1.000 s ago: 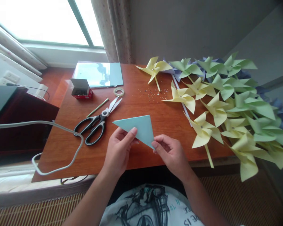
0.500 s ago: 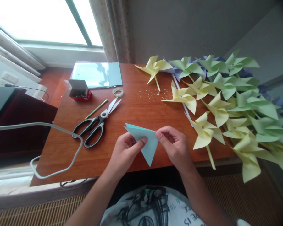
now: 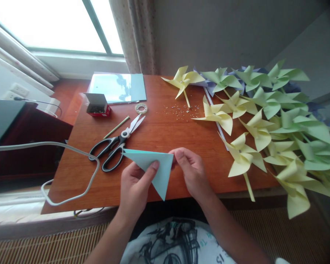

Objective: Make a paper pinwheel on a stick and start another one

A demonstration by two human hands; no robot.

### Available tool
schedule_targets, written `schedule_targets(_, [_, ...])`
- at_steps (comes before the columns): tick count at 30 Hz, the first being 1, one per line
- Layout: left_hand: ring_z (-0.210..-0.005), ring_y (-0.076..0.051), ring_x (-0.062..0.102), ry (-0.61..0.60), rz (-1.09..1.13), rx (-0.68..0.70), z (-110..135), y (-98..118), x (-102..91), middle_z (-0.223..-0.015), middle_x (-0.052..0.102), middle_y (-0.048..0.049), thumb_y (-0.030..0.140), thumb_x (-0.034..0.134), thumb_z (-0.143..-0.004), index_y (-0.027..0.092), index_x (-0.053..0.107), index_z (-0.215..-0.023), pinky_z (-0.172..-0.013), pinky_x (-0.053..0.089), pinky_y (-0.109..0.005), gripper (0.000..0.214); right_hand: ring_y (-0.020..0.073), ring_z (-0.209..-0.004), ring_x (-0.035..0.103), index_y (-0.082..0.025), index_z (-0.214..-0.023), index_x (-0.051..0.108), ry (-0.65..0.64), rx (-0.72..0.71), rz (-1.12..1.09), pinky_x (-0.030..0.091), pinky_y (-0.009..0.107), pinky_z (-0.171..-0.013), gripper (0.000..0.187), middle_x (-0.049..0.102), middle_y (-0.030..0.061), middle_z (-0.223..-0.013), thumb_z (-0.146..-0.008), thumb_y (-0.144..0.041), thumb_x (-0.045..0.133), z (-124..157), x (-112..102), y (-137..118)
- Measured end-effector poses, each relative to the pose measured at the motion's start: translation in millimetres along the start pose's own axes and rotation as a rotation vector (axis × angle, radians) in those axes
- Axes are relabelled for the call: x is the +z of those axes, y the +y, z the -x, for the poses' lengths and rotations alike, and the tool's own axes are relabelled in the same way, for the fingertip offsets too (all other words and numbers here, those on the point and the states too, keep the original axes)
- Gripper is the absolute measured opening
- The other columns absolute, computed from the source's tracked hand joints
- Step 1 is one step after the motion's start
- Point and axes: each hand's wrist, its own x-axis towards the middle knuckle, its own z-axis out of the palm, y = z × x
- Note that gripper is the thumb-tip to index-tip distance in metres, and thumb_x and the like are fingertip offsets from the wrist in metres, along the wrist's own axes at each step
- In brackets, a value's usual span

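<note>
A light blue sheet of paper (image 3: 162, 170), folded into a triangle with one point downward, is held above the near edge of the desk. My left hand (image 3: 134, 183) pinches it, thumb lying on the front and fingers behind. At the paper's right corner is my right hand (image 3: 191, 170), its fingers curled in against that corner. Its thumb sits just off the paper's edge, and the fingertips are partly hidden. Black-handled scissors (image 3: 117, 144) lie beyond my left hand, blades pointing away; the paper's left tip overlaps one handle in view.
Yellow pinwheels (image 3: 240, 154) and green pinwheels (image 3: 287, 119) fill the desk's right side. At the back left are a red box (image 3: 100, 110), a tape roll (image 3: 141, 108), a thin stick (image 3: 116, 127) and blue sheets (image 3: 138, 88). A white cable (image 3: 95, 172) loops over the left edge.
Both hands and the folded paper have moved left and turned slightly. My right thumb has slid off the front of the paper's right corner. My left hand keeps its pinch.
</note>
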Motion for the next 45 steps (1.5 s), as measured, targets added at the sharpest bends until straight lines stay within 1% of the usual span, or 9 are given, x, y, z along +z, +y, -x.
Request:
schedule_targets(4, [-0.075, -0.014, 0.071, 0.227, 0.057, 0.126, 14, 13, -16.5, -0.077, 0.076, 0.0023, 0.023, 0.084, -0.076, 0.022, 0.078, -0.082, -0.076, 0.059, -0.022, 0.009, 0.0241, -0.112, 0.063, -0.018, -0.123, 0.063, -0.262, -0.315, 0.542, 0.051, 0.038, -0.101, 0.029, 0.071, 0.0102, -0.122, -0.101, -0.026, 0.047, -11, 33, 7])
schedule_targets(9, [-0.075, -0.018, 0.072, 0.299, -0.04, 0.108, 29, 32, -27.7, -0.085, 0.078, 0.0021, 0.026, 0.085, -0.075, 0.024, 0.078, -0.081, -0.071, 0.062, -0.027, 0.009, 0.0259, -0.124, 0.05, -0.024, -0.139, 0.053, -0.53, -0.575, 0.849, 0.05, 0.039, -0.097, 0.046, 0.055, 0.0036, -0.149, -0.096, -0.042, 0.058, -18, 72, 10])
schedule_targets(12, [-0.076, -0.02, 0.073, 0.311, -0.029, 0.132, 27, 39, -29.8, -0.081, 0.077, 0.0042, 0.024, 0.081, -0.079, 0.025, 0.075, -0.078, -0.072, 0.063, -0.03, 0.006, 0.029, -0.124, 0.049, -0.019, -0.124, 0.062, -0.554, -0.6, 0.95, 0.049, 0.042, -0.094, 0.03, 0.062, 0.0089, -0.138, -0.096, -0.026, 0.055, -19, 79, 8])
schedule_targets(16, [-0.078, -0.017, 0.073, 0.301, -0.005, 0.139, 19, 41, -28.7, -0.079, 0.077, 0.0036, 0.022, 0.081, -0.079, 0.023, 0.076, -0.082, -0.082, 0.062, -0.028, 0.006, 0.0312, -0.117, 0.05, -0.01, -0.124, 0.061, -0.42, -0.547, 1.005, 0.05, 0.045, -0.09, 0.03, 0.064, 0.0164, -0.128, -0.097, -0.018, 0.049, -11, 63, 5])
schedule_targets(23, [-0.092, -0.018, 0.073, 0.275, -0.031, 0.132, 6, 29, -34.1, -0.093, 0.079, 0.0008, 0.026, 0.084, -0.075, 0.023, 0.078, -0.09, -0.09, 0.059, -0.027, 0.016, 0.0298, -0.103, 0.054, -0.014, -0.121, 0.063, -0.171, -0.321, 1.1, 0.047, 0.045, -0.091, 0.027, 0.068, 0.0132, -0.114, -0.1, -0.028, 0.053, 17, -8, 4])
schedule_targets(26, [-0.083, -0.016, 0.071, 0.241, -0.064, 0.127, -3, 19, -38.1, -0.09, 0.078, 0.0009, 0.028, 0.086, -0.073, 0.022, 0.079, -0.087, -0.08, 0.059, -0.024, 0.017, 0.0317, -0.1, 0.056, -0.017, -0.111, 0.067, -0.076, -0.229, 1.191, 0.046, 0.047, -0.088, 0.026, 0.068, 0.0122, -0.105, -0.096, -0.038, 0.062, 25, -29, -3])
schedule_targets(30, [-0.077, -0.018, 0.07, 0.154, -0.123, 0.057, -14, 9, -34.6, -0.087, 0.079, -0.0016, 0.032, 0.085, -0.074, 0.02, 0.078, -0.09, -0.071, 0.057, -0.025, 0.02, 0.033, -0.102, 0.058, -0.019, -0.111, 0.067, -0.086, -0.158, 1.258, 0.048, 0.046, -0.085, 0.031, 0.067, 0.0114, -0.106, -0.087, -0.036, 0.074, 28, -33, -11])
schedule_targets(39, [-0.074, -0.018, 0.067, 0.118, -0.128, 0.075, -21, 11, -25.4, -0.086, 0.078, -0.0019, 0.033, 0.084, -0.075, 0.019, 0.076, -0.088, -0.069, 0.054, -0.025, 0.02, 0.0296, -0.088, 0.066, -0.017, -0.098, 0.069, -0.043, -0.036, 1.064, 0.053, 0.043, -0.079, 0.018, 0.069, 0.0099, -0.094, -0.083, -0.028, 0.068, 17, -30, -13])
schedule_targets(45, [-0.07, -0.016, 0.064, 0.097, -0.115, 0.074, -25, 11, -23.6, -0.08, 0.075, -0.0008, 0.034, 0.084, -0.075, 0.018, 0.075, -0.085, -0.065, 0.051, -0.024, 0.021, 0.021, -0.082, 0.071, -0.019, -0.097, 0.065, -0.049, 0.217, 0.248, 0.058, 0.032, -0.074, 0.02, 0.072, 0.0057, -0.092, -0.082, -0.032, 0.072, 18, -52, -13])
